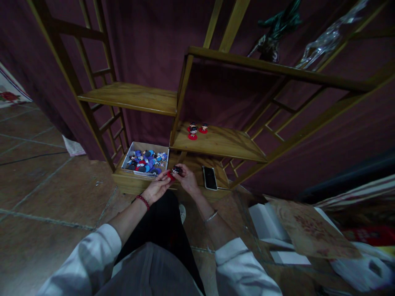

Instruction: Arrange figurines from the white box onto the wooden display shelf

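Observation:
Between both hands is a small figurine [176, 169] with a dark head and a red round base. My left hand [158, 187] pinches it by the red base. Around its dark top close the fingers of my right hand [187, 179]. Just beyond my left hand, a white box [131, 153] holds many jumbled figurines with blue, purple, red and black parts. On the middle shelf [222, 142], three similar figurines [193, 133] with red bases stand upright near the left post. A phone [210, 178] lies screen up on the bottom shelf, right of my right hand.
The wooden shelf unit's upper board [132, 96] juts out at the left. A green statue [274, 31] and a clear glass-like figure [327, 39] stand on the top right shelf. White boxes [268, 224] and a patterned sheet [308, 230] lie on the floor at right.

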### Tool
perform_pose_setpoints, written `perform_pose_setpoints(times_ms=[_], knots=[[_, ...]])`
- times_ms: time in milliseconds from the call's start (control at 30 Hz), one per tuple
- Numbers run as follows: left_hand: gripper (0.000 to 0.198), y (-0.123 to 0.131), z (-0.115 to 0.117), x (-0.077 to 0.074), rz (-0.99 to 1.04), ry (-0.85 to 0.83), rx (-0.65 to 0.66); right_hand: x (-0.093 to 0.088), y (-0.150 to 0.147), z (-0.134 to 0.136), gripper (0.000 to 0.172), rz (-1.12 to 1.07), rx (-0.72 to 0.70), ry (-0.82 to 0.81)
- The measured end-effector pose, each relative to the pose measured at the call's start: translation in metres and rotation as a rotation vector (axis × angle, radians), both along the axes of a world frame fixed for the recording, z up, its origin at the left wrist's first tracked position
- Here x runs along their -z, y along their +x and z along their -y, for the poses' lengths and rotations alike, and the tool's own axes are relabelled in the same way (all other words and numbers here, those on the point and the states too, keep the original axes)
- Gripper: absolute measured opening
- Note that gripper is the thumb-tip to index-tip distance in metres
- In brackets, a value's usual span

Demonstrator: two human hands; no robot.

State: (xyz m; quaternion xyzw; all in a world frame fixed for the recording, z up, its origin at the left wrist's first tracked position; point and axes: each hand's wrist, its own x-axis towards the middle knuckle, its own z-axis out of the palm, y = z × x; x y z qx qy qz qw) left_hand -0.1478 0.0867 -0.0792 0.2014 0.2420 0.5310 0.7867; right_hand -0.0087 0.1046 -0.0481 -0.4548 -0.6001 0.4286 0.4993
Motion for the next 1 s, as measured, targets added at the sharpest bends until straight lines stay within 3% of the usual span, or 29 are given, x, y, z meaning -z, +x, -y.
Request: perform_pose_setpoints(times_ms=[567,1000], knots=[[0.031,0.001,0.0,-0.007,-0.004,0.061,-0.026,-0.017,-0.002,0.009,0.028,0.102,0.03,0.036],[0.033,0.0,0.005,-0.008,-0.012,0.046,-0.01,-0.017,-0.002,0.014,0.024,0.168,-0.003,0.052]])
